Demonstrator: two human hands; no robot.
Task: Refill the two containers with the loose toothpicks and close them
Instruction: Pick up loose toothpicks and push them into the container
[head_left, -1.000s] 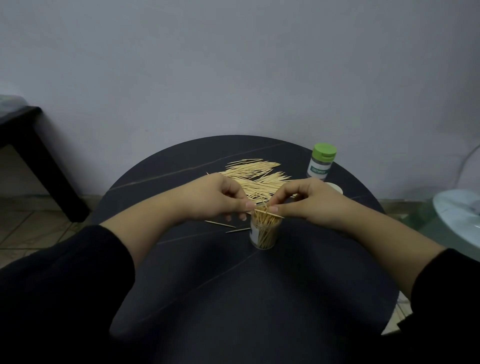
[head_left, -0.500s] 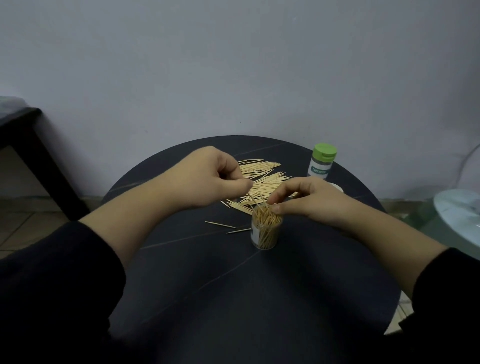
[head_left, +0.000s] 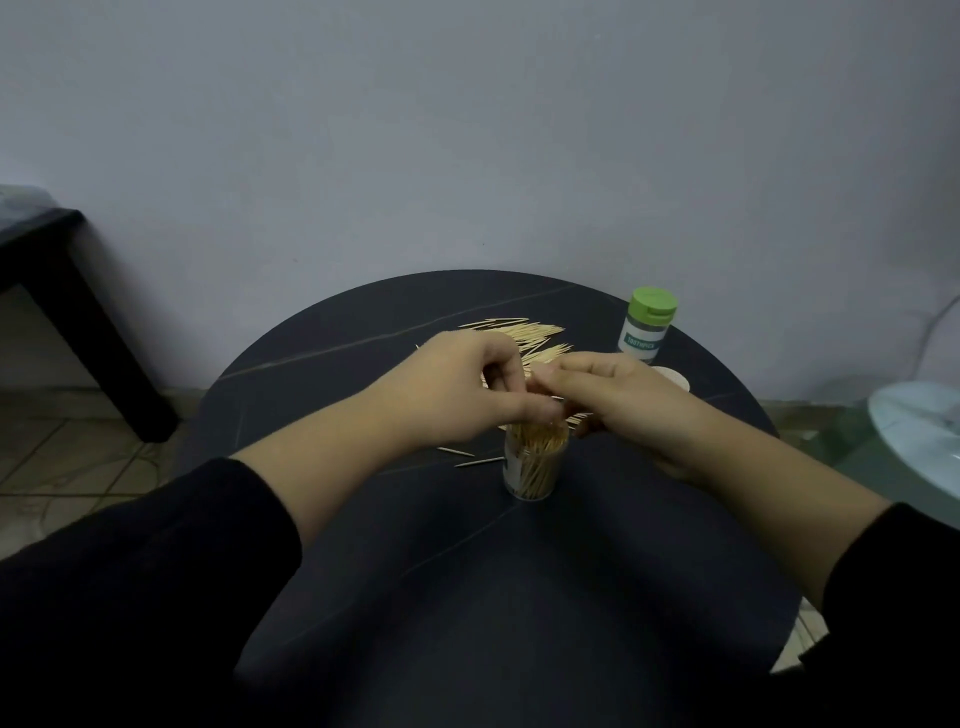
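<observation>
The far-right green-lidded container (head_left: 648, 325) is closed. The near open container (head_left: 535, 462) looks almost full, with loose toothpicks (head_left: 524, 332) lying behind it. Your left hand (head_left: 467, 387) and right hand (head_left: 618, 395) curl narrowly; I cannot tell what they hold.

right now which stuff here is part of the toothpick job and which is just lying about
Part of the job: open container, green-lidded container, loose toothpicks, white lid, left hand, right hand.
Just lying about: black side table, pale round object at the right edge.
</observation>
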